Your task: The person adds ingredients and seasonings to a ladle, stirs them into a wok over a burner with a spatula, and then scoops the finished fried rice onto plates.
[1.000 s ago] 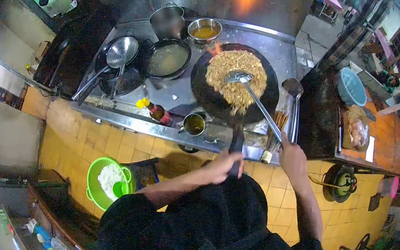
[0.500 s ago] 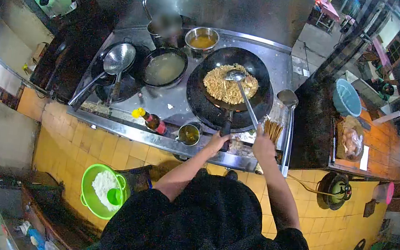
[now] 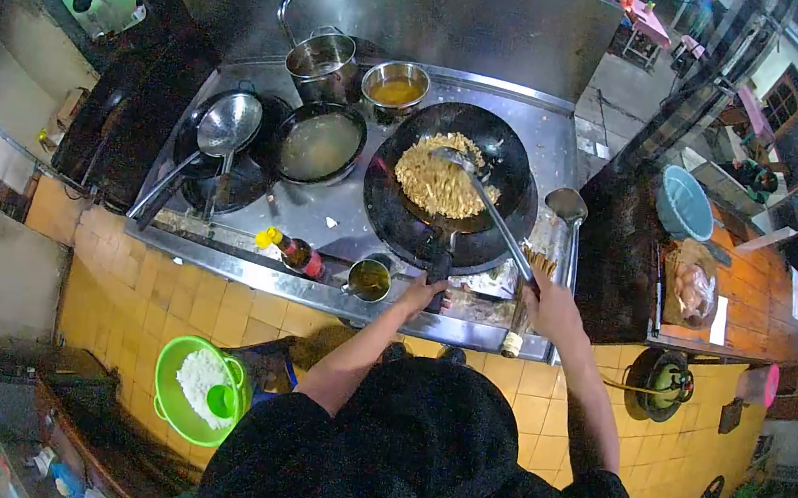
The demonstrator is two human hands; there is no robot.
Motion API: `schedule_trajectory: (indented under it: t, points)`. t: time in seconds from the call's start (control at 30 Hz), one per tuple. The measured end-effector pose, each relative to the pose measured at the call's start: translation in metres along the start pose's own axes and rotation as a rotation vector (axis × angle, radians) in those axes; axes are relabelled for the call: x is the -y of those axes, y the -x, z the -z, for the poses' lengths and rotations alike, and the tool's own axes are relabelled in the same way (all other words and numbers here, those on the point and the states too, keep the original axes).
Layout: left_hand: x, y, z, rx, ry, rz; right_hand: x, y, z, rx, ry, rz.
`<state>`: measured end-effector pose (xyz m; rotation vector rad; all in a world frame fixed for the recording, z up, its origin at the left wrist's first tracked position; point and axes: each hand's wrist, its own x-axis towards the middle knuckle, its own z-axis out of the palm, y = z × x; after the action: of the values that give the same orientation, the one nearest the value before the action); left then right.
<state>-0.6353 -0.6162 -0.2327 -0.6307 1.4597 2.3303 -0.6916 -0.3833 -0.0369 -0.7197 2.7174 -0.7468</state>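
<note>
My left hand (image 3: 423,296) is closed around the handle (image 3: 440,265) of a black wok (image 3: 512,219) on the stove. Brown, grainy food that looks like fried rice (image 3: 436,181) lies in the wok, heaped to the left. In my right hand (image 3: 557,313) is the long handle of a metal ladle (image 3: 494,217), its bowl resting in the food near the top right of the heap. Below this handle, close to my right hand, lies a bamboo brush (image 3: 515,335). A second long-handled ladle (image 3: 566,205) rests along the stove's right edge.
Left of the wok are a pan of cloudy liquid (image 3: 322,145), a strainer (image 3: 230,123), a steel pot (image 3: 321,68) and a bowl of yellowish liquid (image 3: 395,85). A sauce bottle (image 3: 294,253) and a metal cup (image 3: 368,281) stand near the front edge. A green tub (image 3: 168,375) holds rice.
My right hand has shifted right and down, and the ladle's bowl has moved slightly left across the food. My left hand stays on the wok handle. The view has shifted a little.
</note>
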Motion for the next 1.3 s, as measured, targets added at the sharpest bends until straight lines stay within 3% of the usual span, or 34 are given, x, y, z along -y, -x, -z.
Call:
schedule_trajectory:
  t: [0.07, 0.2, 0.27, 0.3, 0.33, 0.4, 0.43, 0.47, 0.5, 0.57, 0.6, 0.63, 0.67, 0.7, 0.73, 0.8, 0.83, 0.9, 0.93, 1.0, 1.03, 1.07, 1.13, 1.2, 1.27, 1.3]
  points:
    - [0.002, -0.001, 0.002, 0.050, 0.028, -0.006, 0.017, 0.021, 0.016, 0.095, 0.176, -0.105]
    - [-0.017, 0.000, -0.009, 0.010, -0.043, 0.046, 0.020, 0.008, -0.027, 0.169, 0.266, -0.238]
    - [-0.025, -0.003, -0.016, 0.013, 0.151, 0.147, 0.017, -0.015, -0.069, 0.115, 0.226, -0.295]
    - [-0.015, -0.017, -0.005, 0.162, 0.236, 0.270, 0.002, -0.018, -0.072, 0.135, 0.155, -0.194]
    - [-0.022, -0.005, -0.018, 0.006, 0.090, 0.134, -0.013, -0.023, -0.068, 0.154, 0.082, -0.092]
    - [-0.074, 0.047, -0.079, -0.387, -0.136, 0.179, -0.006, -0.014, -0.013, 0.228, 0.182, 0.016]
    - [-0.072, 0.055, -0.091, -0.179, 0.266, 0.170, 0.012, 0.000, 0.020, 0.220, 0.127, -0.101]
    - [-0.073, 0.063, -0.098, 0.042, 0.663, 0.147, 0.013, 0.007, 0.038, 0.199, 0.150, 0.012]
    - [-0.085, 0.082, -0.104, 0.036, 0.664, 0.148, 0.023, 0.016, 0.055, 0.204, 0.250, 0.034]
    - [-0.113, 0.115, -0.112, 0.219, 0.744, 0.371, 0.028, 0.023, 0.070, 0.257, 0.206, 0.037]
    - [-0.113, 0.111, -0.105, 0.214, 0.746, 0.380, 0.026, 0.029, 0.070, 0.318, 0.152, 0.028]
    - [-0.112, 0.098, -0.093, 0.168, 0.521, 0.308, 0.019, 0.037, 0.065, 0.259, 0.115, 0.142]
    - [-0.101, 0.084, -0.079, 0.125, 0.301, 0.240, 0.022, 0.044, 0.061, 0.278, 0.109, 0.130]
    - [-0.072, 0.061, -0.055, 0.219, 0.426, 0.249, 0.031, 0.046, 0.058, 0.265, 0.176, 0.084]
    - [-0.036, 0.042, -0.042, 0.145, 0.367, 0.157, 0.034, 0.046, 0.056, 0.246, 0.243, 0.045]
    - [-0.052, 0.091, -0.087, -0.136, 0.229, 0.216, 0.024, 0.043, 0.035, 0.235, 0.283, -0.036]
    - [-0.047, 0.112, -0.102, -0.137, 0.208, 0.219, 0.025, 0.045, 0.029, 0.203, 0.276, -0.097]
    - [-0.060, 0.161, -0.121, 0.088, 0.169, 0.292, 0.032, 0.057, 0.028, 0.150, 0.277, -0.111]
    - [-0.072, 0.170, -0.129, 0.033, 0.182, 0.308, 0.035, 0.055, 0.035, 0.134, 0.272, -0.107]
    - [-0.064, 0.118, -0.092, 0.113, 0.184, 0.335, 0.035, 0.068, 0.039, 0.225, 0.221, -0.055]
    - [-0.071, 0.091, -0.072, 0.109, 0.183, 0.206, 0.028, 0.069, 0.027, 0.203, 0.286, -0.082]
    - [-0.078, 0.073, -0.056, 0.132, 0.373, 0.278, 0.017, 0.064, 0.013, 0.212, 0.284, -0.085]
    - [-0.056, 0.076, -0.059, 0.000, 0.165, 0.025, -0.007, 0.056, -0.018, 0.100, 0.446, -0.094]
    - [-0.042, 0.112, -0.083, 0.022, 0.262, 0.166, -0.009, 0.046, -0.015, 0.040, 0.517, -0.113]
    - [-0.042, 0.152, -0.095, 0.151, 0.135, 0.189, 0.021, 0.056, 0.019, 0.003, 0.306, -0.186]
    - [-0.051, 0.140, -0.091, 0.156, 0.137, 0.164, 0.017, 0.062, 0.028, -0.048, 0.278, -0.119]
